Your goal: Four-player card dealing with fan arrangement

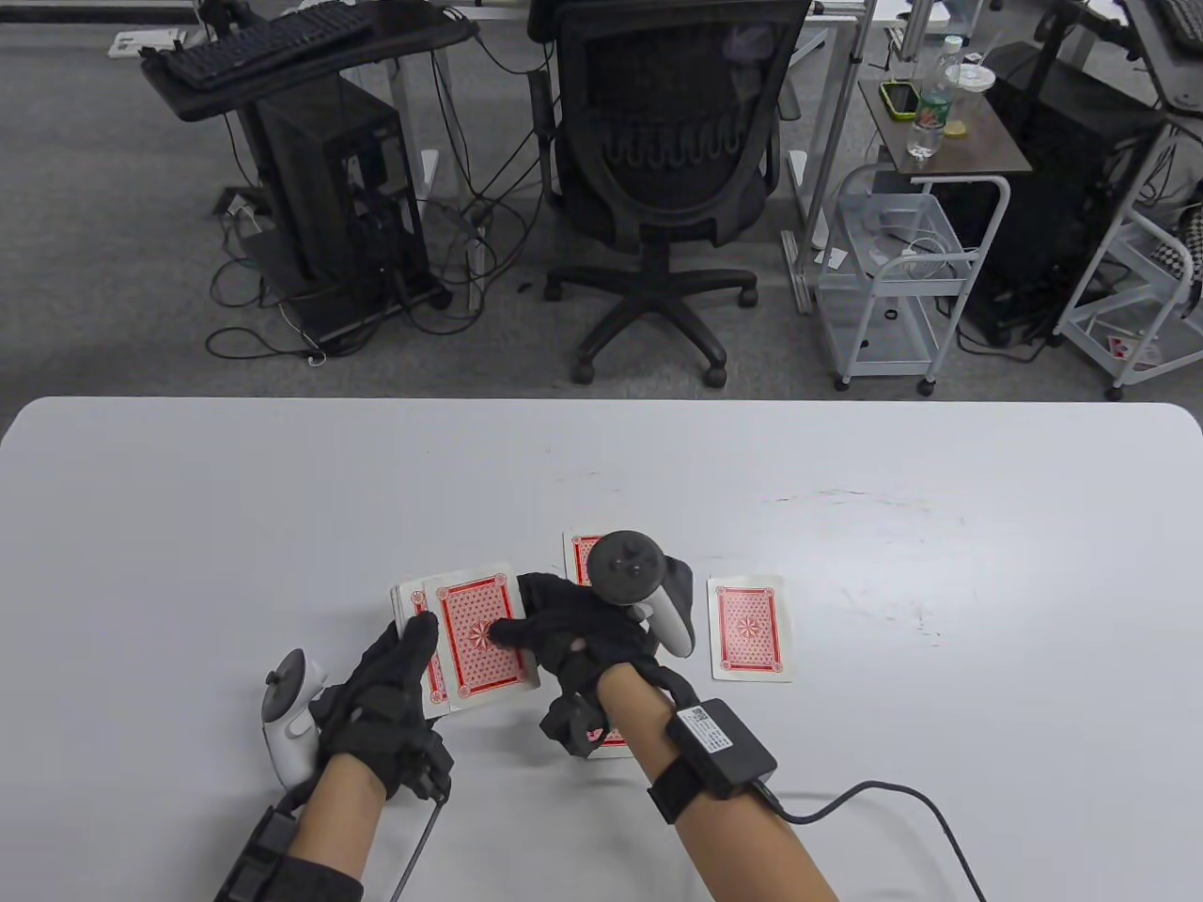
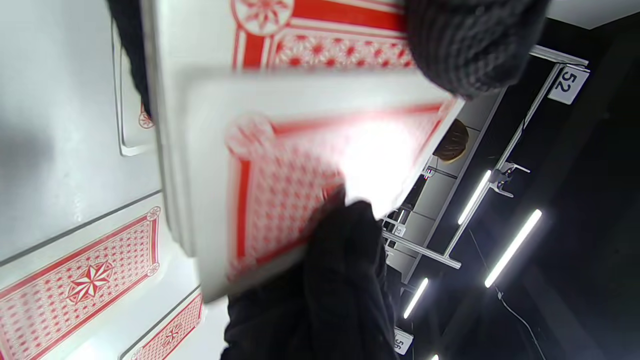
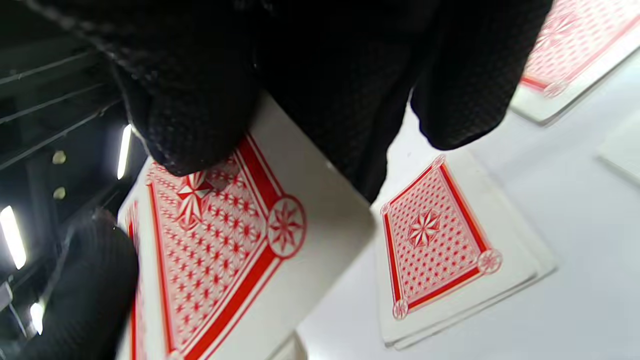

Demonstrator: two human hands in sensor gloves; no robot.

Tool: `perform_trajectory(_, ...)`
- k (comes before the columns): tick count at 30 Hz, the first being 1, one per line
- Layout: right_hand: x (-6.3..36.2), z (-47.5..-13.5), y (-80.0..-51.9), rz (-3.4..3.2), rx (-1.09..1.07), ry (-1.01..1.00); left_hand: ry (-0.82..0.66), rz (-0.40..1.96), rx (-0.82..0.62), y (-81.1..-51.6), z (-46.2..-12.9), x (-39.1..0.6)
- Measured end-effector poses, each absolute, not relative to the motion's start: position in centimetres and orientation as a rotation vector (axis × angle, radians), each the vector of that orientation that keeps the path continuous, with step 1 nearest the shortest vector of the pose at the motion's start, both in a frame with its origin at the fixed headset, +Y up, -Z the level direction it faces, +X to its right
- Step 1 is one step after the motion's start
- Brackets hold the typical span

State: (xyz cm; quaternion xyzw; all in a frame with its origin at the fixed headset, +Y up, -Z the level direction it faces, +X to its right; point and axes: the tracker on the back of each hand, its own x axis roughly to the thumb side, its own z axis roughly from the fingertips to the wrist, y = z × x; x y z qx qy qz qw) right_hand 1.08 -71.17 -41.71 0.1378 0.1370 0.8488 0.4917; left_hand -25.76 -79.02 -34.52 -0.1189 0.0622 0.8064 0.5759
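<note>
Closest to me, my right hand pinches the top card, half slid off the deck gripped in my left hand, just above the surface. I'd worry a second red-backed card drags along. Dealt cards lie flat nearby.

"52" — ceiling tag

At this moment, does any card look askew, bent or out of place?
Only the top card: it sits skewed off the deck in the left hand, because the right hand is pinching it. The dealt card lies flat; no damage shows.
</note>
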Motion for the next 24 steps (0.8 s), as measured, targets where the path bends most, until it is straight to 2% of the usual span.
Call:
perform_trajectory(3, 5.4, -42.8, -70.3, 2.125, 0.257, 0.287, 0.179, 1.87, -0.272, -79.4, -34.5, -26.1)
perform_trajectory(7, 12.5, -44.0, -69.8, 2.328, 0.043, 0.231, 0.188, 1.874, -0.276, -79.5, -34.6, -26.4)
perform_trajectory(13, 19.0, -44.6, -72.3, 2.668, -0.301, 0.294, 0.185, 1.848, -0.291, -79.7, -34.8, -26.2)
perform_trajectory(19, 19.7, -44.8, -75.3, 3.043, -0.476, 0.32, 0.198, 1.821, -0.301, -79.9, -34.9, -26.4)
perform_trajectory(21, 19.6, -44.7, -75.3, 3.097, -0.477, 0.288, 0.207, 1.822, -0.3, -80.0, -34.9, -26.5)
perform_trajectory(24, 19.1, -44.1, -73.6, 3.062, -0.42, 0.23, 0.208, 1.823, -0.296, -79.9, -34.8, -26.5)
